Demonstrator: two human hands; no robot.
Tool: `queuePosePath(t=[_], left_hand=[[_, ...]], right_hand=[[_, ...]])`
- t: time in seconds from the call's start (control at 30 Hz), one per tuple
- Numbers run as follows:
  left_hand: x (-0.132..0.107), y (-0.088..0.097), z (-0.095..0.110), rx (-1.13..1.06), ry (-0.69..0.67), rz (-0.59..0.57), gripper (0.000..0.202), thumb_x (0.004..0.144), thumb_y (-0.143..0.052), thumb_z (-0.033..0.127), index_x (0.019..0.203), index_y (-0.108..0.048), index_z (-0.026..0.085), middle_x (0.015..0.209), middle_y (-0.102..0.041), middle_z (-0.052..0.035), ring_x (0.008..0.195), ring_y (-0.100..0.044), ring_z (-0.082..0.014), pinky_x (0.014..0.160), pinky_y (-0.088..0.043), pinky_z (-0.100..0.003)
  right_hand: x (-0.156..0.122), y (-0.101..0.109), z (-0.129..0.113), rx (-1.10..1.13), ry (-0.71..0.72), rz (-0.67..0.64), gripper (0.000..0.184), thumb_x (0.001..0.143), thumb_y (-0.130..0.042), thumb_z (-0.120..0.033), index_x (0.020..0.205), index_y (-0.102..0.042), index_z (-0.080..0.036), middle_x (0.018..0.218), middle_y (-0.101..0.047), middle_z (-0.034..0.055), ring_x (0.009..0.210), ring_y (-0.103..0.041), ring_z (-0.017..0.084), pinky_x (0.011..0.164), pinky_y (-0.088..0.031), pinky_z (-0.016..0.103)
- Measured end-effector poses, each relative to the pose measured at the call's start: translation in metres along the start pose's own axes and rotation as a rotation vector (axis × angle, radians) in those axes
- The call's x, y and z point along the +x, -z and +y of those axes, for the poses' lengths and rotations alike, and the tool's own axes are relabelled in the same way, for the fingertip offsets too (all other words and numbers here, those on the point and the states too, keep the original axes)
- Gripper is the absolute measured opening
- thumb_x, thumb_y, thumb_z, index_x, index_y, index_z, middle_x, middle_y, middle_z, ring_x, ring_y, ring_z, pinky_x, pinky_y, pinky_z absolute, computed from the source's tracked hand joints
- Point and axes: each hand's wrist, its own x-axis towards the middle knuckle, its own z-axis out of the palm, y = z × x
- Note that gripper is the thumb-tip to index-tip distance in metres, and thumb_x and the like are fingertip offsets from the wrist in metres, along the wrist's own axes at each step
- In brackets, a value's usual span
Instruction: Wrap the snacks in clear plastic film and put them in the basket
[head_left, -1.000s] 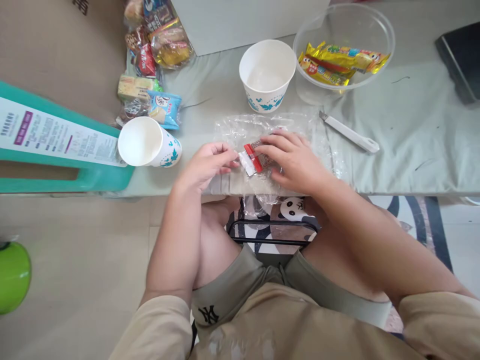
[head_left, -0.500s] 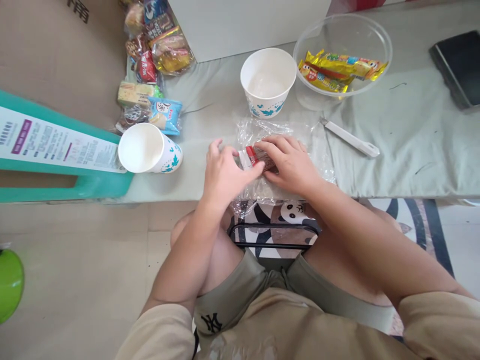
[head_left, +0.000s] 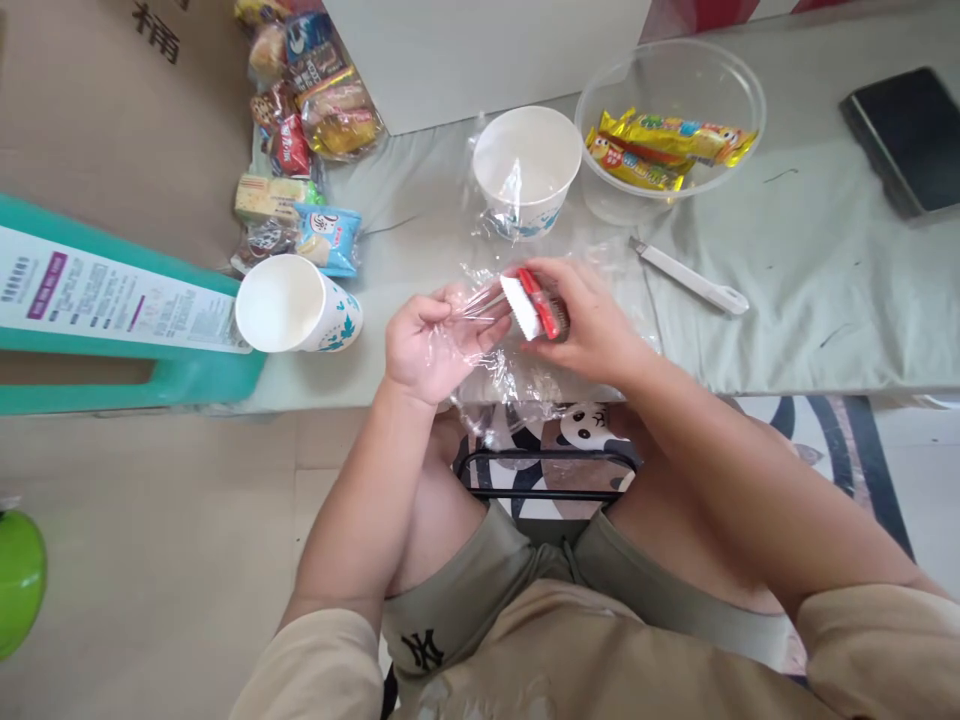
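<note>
My right hand (head_left: 589, 320) grips a small snack packet (head_left: 546, 305) with a red band and a white crimped end, which faces left. Crinkled clear plastic wrap (head_left: 517, 375) spreads under and between both hands. Palm up, my left hand (head_left: 435, 345) has its fingers curled in this wrap, just left of the packet. Part of the wrap rises in front of a white paper cup (head_left: 525, 165) with blue leaf prints, which stands beyond my hands. To the right of the wrap lies a white utility knife (head_left: 690, 275).
A clear round tub (head_left: 622, 205) holds several yellow snack packets. Another paper cup (head_left: 345, 320) lies tilted at left beside a teal plastic handle (head_left: 210, 370). Assorted wrapped snacks (head_left: 330, 240) line the cardboard box (head_left: 150, 120). A black flat object (head_left: 911, 140) lies at far right.
My left hand has drawn back leftward and turned palm up, with the clear wrap stretching along. My right hand has tipped the snack packet up, so its white end shows.
</note>
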Motion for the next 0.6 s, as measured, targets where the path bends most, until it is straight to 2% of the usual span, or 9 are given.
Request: queuePosePath(t=[0.07,0.2,0.3,0.43,0.5,0.6], left_hand=[[0.002,-0.003,-0.001,-0.063,0.02,-0.028,0.029,0.07,-0.062,0.031,0.057,-0.038,0.021,0.106,-0.077,-0.0093,0.113,-0.072,-0.0327,0.084,-0.061,-0.043],[0.015,-0.007,-0.002,-0.135,0.033,-0.051,0.023,0.064,-0.057,0.027,0.053,-0.038,0.02,0.116,-0.078,-0.0093,0.116,-0.073,-0.0338,0.078,-0.061,-0.04],[0.026,-0.008,-0.001,-0.153,0.005,0.033,0.017,0.063,-0.053,0.025,0.052,-0.04,0.02,0.114,-0.078,-0.008,0.115,-0.074,-0.0298,0.076,-0.061,-0.035],[0.035,-0.006,-0.001,-0.239,-0.04,0.079,0.013,0.063,-0.05,0.022,0.051,-0.043,0.02,0.106,-0.078,-0.0071,0.112,-0.074,-0.0234,0.075,-0.061,-0.029],[0.038,-0.004,-0.002,-0.271,-0.048,0.088,0.012,0.062,-0.051,0.022,0.051,-0.045,0.02,0.099,-0.078,-0.0066,0.107,-0.075,-0.0217,0.074,-0.06,-0.027],[0.04,-0.003,-0.002,-0.27,-0.038,0.116,0.012,0.061,-0.05,0.022,0.05,-0.044,0.02,0.094,-0.077,-0.006,0.105,-0.075,-0.0212,0.073,-0.06,-0.026]], right_hand=[[0.002,0.006,0.005,0.072,-0.017,0.014,0.078,0.078,-0.072,-0.039,0.149,-0.046,-0.021,0.147,-0.058,0.0187,0.134,-0.056,0.036,0.112,-0.045,0.054],[0.003,0.02,0.013,0.217,-0.091,0.019,0.059,0.085,-0.067,-0.043,0.137,-0.055,-0.019,0.135,-0.067,0.0168,0.123,-0.064,0.032,0.106,-0.05,0.052],[-0.002,0.028,0.02,0.296,-0.129,0.062,0.05,0.09,-0.064,-0.046,0.133,-0.058,-0.02,0.13,-0.069,0.0141,0.117,-0.066,0.029,0.104,-0.053,0.051],[-0.018,0.043,0.025,0.245,-0.208,0.261,0.026,0.093,-0.061,-0.044,0.108,-0.07,-0.024,0.115,-0.072,0.0086,0.113,-0.068,0.029,0.103,-0.054,0.052],[-0.026,0.057,0.02,0.22,-0.232,0.339,0.021,0.093,-0.062,-0.042,0.102,-0.072,-0.025,0.108,-0.074,0.0071,0.107,-0.07,0.029,0.099,-0.057,0.053],[-0.024,0.085,0.0,0.186,-0.268,0.397,0.015,0.091,-0.067,-0.036,0.101,-0.072,-0.026,0.108,-0.077,0.0075,0.102,-0.074,0.029,0.092,-0.06,0.051]])
